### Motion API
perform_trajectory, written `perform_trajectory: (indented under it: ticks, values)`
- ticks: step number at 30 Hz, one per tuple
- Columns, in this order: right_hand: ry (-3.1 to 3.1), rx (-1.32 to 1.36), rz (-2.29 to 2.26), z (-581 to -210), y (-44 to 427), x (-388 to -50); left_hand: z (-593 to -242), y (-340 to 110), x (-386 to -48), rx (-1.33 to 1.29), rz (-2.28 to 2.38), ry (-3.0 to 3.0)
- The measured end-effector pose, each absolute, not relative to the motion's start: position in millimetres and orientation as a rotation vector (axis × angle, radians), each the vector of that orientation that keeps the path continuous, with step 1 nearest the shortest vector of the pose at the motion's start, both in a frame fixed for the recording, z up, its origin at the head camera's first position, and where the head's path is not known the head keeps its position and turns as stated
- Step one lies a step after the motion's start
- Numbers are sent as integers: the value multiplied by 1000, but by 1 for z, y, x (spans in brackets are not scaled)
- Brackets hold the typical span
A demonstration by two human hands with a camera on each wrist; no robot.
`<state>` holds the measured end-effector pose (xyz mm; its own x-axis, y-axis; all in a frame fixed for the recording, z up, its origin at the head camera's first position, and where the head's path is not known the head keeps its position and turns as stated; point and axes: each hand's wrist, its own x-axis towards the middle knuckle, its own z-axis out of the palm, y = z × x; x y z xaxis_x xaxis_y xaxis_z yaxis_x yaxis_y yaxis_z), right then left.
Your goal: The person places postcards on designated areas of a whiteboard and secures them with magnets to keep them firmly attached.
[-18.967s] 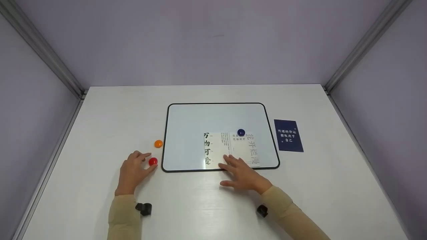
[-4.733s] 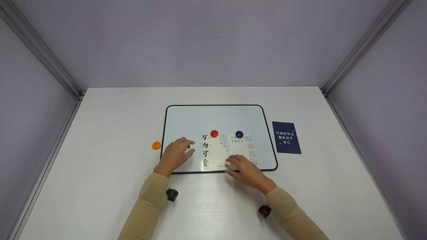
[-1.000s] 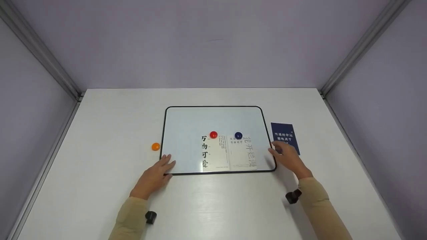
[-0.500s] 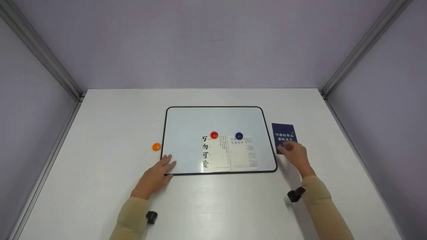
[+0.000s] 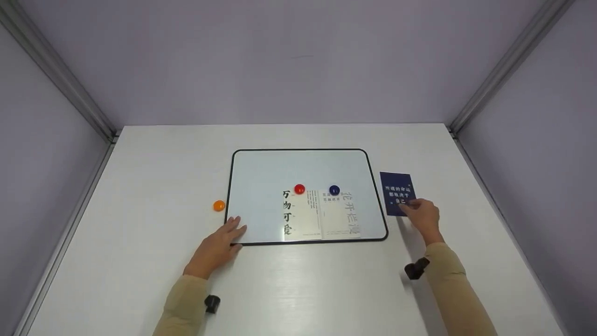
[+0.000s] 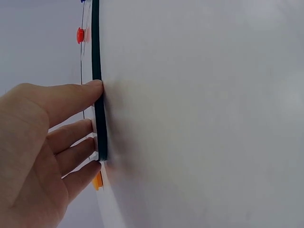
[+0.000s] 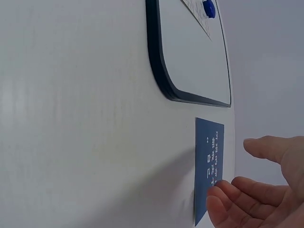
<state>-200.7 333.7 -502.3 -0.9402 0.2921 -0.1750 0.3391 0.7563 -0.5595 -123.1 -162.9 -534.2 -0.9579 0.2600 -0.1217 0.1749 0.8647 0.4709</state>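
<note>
A whiteboard [image 5: 270,175] with a black frame lies on the table. My left hand [image 5: 215,249] rests at its near left corner, fingers on the surface and thumb against the frame's near edge, as the left wrist view shows. Over the near right corner of a dark blue card [image 5: 396,184] with white characters is my right hand [image 5: 423,217]. In the right wrist view its thumb stands apart from the loosely bent fingers [image 7: 247,202], which are at the card [image 7: 206,161]; contact is unclear. The card lies flat, right of the board.
Two pale printed cards [image 5: 303,224] lie side by side on the board's near part. A red round magnet [image 5: 299,189] and a dark blue magnet [image 5: 334,190] sit at their top edges. An orange magnet [image 5: 218,206] lies on the table left of the board.
Earlier, the red magnet went from the table onto the left printed card. Over the last second my right hand has moved right from the board's edge to the blue card; my left hand stays put.
</note>
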Motion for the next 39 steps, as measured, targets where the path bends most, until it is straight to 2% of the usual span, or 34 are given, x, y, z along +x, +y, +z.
perform_trajectory:
  ticks: [18,39]
  values:
    - [2764,802,-920,-506,344,-202,-533,-163,-125,339,697,2831]
    - [2757,860,-883,-519,337,-204,-534,-162,-123,363,702,2876]
